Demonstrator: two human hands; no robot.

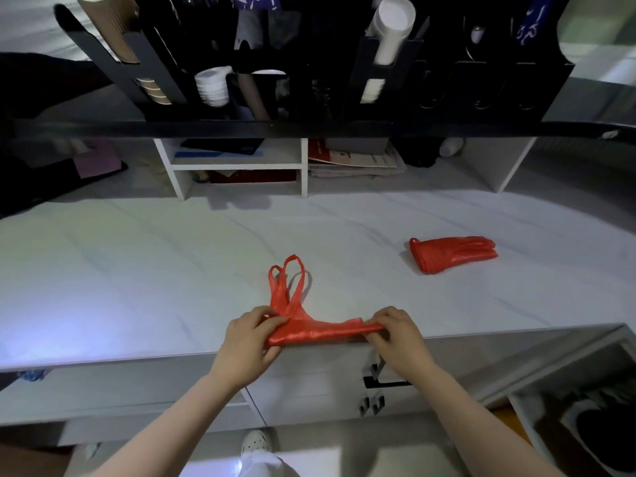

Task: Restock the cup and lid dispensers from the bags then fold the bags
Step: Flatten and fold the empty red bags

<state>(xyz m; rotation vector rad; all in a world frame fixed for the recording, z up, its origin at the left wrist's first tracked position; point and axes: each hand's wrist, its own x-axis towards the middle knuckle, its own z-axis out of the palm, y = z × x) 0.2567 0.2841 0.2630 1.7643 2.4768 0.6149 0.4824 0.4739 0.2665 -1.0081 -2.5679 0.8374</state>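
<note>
Cup and lid dispensers (447,84), a black rack on a shelf over the back edge of the worktop, fill the top of the view. Its slots hold a stack of white cups (392,25), a stack of brown cups (113,32) and a short pile of white lids (213,86), so the restocking looks done.

Below lies the white worktop (137,270), wide and lightly creased.

Toward its right side, about midway between the back and near edges, sits a folded red bag (452,253), a flat compact bundle that nothing touches.

At the middle of the near edge a second red bag (320,332) is drawn out into a narrow strip running left to right. Its two handle loops (287,280) stick up and away from the strip's left part, resting on the worktop.

Folding of this second bag appears to be the step in hand, probably the last of the task. The next move likely calls for bringing one end over the other, tucking the loops in, and pressing the slippery plastic flat so it does not spring open.

Both hands are closed on the strip. The left hand (246,342) pinches its left end, just below the loops, fingers curled over the plastic. The right hand (399,335) pinches the right end between thumb and fingertips.
</note>
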